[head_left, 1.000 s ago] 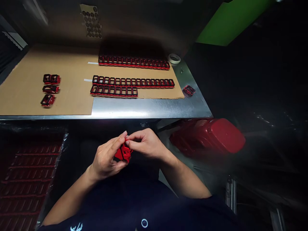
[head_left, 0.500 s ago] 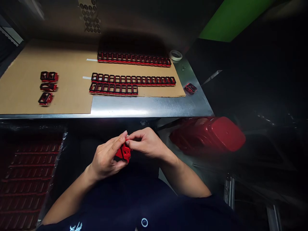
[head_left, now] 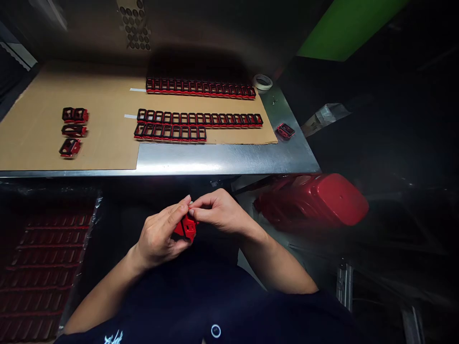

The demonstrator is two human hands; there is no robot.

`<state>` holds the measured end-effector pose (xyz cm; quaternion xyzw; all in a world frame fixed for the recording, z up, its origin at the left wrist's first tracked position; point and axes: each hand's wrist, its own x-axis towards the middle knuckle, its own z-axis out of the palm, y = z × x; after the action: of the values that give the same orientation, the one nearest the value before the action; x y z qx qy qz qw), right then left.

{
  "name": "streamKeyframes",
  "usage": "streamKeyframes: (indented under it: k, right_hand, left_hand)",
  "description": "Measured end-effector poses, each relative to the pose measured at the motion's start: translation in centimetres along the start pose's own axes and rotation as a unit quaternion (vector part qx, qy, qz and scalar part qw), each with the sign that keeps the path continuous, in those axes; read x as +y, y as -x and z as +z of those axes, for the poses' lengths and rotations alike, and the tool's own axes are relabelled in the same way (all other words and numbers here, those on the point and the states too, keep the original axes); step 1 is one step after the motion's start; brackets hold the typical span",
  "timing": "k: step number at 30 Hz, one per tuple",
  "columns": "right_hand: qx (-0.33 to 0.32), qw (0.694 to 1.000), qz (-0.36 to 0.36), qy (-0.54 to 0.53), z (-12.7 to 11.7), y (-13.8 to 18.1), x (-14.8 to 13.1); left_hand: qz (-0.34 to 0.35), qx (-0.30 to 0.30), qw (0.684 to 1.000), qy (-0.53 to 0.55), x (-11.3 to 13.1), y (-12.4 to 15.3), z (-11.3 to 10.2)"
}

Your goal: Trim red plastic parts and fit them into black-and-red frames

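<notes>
Below the table edge, over my lap, my left hand [head_left: 159, 235] grips a small red plastic part [head_left: 185, 229], fingers curled around it. My right hand [head_left: 219, 211] pinches the top of the same red part with thumb and fingertips. On the cardboard sheet [head_left: 100, 143] covering the metal table [head_left: 222, 160] lie three rows of red-and-black frame parts: a far row [head_left: 201, 89], a middle row [head_left: 199, 118] and a shorter near row [head_left: 169, 132]. Several loose frame parts [head_left: 72, 130] sit at the left of the cardboard. One single frame part [head_left: 285, 130] lies on bare metal at the right.
A roll of white tape [head_left: 262, 81] rests at the table's far right corner. A glossy red moulded shell [head_left: 315, 200] sits below the table to my right. A tray of dark red parts [head_left: 39, 267] under plastic wrap lies to my left. A green panel [head_left: 344, 26] stands behind.
Both hands stay on the red part with only small finger movements. The view has shifted slightly.
</notes>
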<state>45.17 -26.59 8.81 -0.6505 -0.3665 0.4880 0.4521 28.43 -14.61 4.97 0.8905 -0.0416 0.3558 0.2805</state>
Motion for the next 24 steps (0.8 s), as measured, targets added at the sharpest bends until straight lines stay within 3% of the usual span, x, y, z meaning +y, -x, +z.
streamKeyframes:
  k: [4,11,19,24]
  right_hand:
    - [0.011,1.000,0.000,0.016,0.18,-0.07,0.03]
    - [-0.039,0.998,-0.002,-0.048,-0.47,0.23,-0.07]
    - [-0.002,1.000,0.006,-0.008,-0.02,-0.02,0.02]
    - [-0.039,0.998,0.004,-0.046,-0.38,0.22,-0.15]
  left_hand:
    - [-0.002,-0.004,1.000,0.002,-0.15,0.19,0.02]
    - [-0.007,-0.003,1.000,0.001,0.12,-0.01,-0.14]
    - [0.012,-0.006,1.000,0.001,-0.10,-0.07,0.01]
    - [-0.001,-0.013,1.000,0.016,0.07,-0.17,-0.24]
